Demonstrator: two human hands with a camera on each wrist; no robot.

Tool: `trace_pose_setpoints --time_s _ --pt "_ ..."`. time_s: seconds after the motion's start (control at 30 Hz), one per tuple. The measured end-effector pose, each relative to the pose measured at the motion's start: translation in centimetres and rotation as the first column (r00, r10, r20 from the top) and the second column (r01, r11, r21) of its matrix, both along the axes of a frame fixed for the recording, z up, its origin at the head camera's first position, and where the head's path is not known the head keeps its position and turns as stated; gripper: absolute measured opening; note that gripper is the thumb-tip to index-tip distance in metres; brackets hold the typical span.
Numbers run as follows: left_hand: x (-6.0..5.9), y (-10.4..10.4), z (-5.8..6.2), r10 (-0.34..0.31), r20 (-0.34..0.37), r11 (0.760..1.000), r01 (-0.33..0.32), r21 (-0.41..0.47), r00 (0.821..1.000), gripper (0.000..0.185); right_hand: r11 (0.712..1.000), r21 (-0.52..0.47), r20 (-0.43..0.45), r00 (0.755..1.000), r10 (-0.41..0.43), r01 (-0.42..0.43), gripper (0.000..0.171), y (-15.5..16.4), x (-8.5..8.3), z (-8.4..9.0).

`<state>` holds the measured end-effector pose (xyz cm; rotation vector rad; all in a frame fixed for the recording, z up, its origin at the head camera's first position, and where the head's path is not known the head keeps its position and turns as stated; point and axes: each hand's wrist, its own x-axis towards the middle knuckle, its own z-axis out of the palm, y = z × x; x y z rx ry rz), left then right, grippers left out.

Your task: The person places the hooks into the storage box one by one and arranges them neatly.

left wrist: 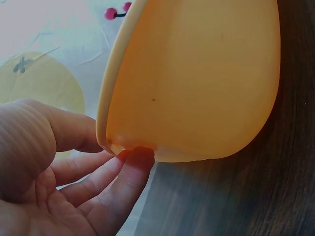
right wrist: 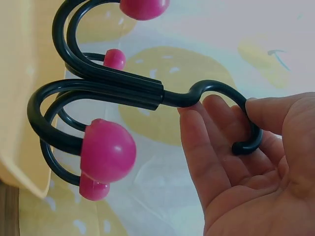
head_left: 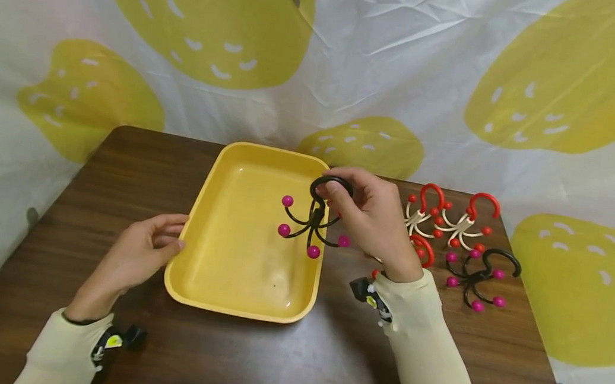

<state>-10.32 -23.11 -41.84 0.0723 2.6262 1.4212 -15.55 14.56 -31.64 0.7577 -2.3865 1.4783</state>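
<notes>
My right hand point(head_left: 372, 217) holds a black multi-armed hook hanger point(right wrist: 123, 91) by its curved top, thumb against the hook. Its thin curled arms end in magenta balls point(right wrist: 108, 150) and hang above the right side of a yellow plastic tray point(head_left: 240, 315). At the tray's left edge, my left hand point(head_left: 134, 251) pinches the rim. In the left wrist view, fingers point(left wrist: 130, 179) touch the outside wall of the tray, and the thumb lies by the rim. Nothing lies in the tray in the head view.
To the right on the brown table point(head_left: 344, 361) lie several similar hangers: white ones with red hooks point(head_left: 462, 229) and red balls, partly behind my right hand, and another black one point(head_left: 475, 278) with magenta balls. A fruit-patterned cloth point(head_left: 270, 115) hangs behind the table.
</notes>
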Motion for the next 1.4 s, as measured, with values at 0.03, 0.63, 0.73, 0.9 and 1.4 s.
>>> trace_pose_setpoints --time_s 0.03,0.63,0.73,0.9,1.4 --pt "0.0 0.0 0.0 0.000 0.000 1.000 0.000 0.003 1.000 0.054 1.000 -0.001 0.008 1.000 0.004 -0.004 0.020 -0.3 -0.2 0.1" --pt "-0.1 -0.1 -0.2 -0.017 -0.010 1.000 0.017 0.017 1.000 0.054 0.997 -0.001 0.071 0.995 0.076 -0.076 0.020 -5.0 -4.1 0.2" --pt "-0.1 0.0 -0.1 -0.013 -0.003 1.000 0.013 0.025 1.000 0.055 0.997 0.027 0.062 0.995 0.071 -0.073 0.020 -5.7 -5.2 -0.1" --pt "0.0 0.1 -0.1 -0.002 0.005 1.000 0.002 0.018 1.000 0.054 0.992 0.108 0.022 0.998 0.056 -0.058 0.020 -7.1 -6.6 -0.7" --pt "0.2 0.2 -0.1 0.014 0.030 0.999 -0.015 0.033 0.999 0.054 0.965 0.253 0.106 0.993 0.051 -0.076 0.021 -10.4 -9.7 -3.3"
